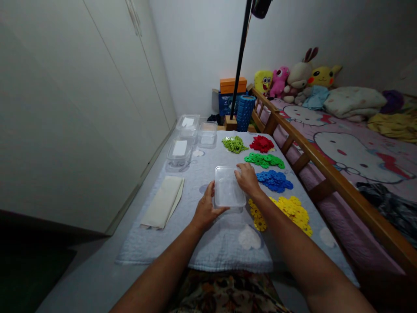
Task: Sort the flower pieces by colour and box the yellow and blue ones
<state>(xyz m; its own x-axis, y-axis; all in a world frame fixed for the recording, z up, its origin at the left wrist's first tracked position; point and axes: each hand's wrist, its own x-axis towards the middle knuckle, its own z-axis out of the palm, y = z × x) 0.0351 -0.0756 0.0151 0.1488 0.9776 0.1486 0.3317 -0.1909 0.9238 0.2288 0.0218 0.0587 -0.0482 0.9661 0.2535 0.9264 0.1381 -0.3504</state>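
Note:
In front of me on the cloth-covered table is a clear plastic container point(230, 188). My left hand point(206, 208) grips its near left corner, thumb along the left side and fingers at the near edge. My right hand point(247, 178) holds the container's right side near the far corner. Just right of it lie piles of flower-shaped plastic pieces: blue pieces point(275, 180), yellow pieces point(293, 213) partly behind my right forearm, and green pieces point(264, 160). Farther back are lime-green pieces point(234, 144) and red pieces point(261, 144).
Several clear containers, among them a lidded container point(180, 150) and another container point(207, 134), stand at the table's far left. A folded cream cloth point(164, 202) lies left. A wooden bed rail point(306, 163) runs along the right, a white cupboard point(81, 87) along the left.

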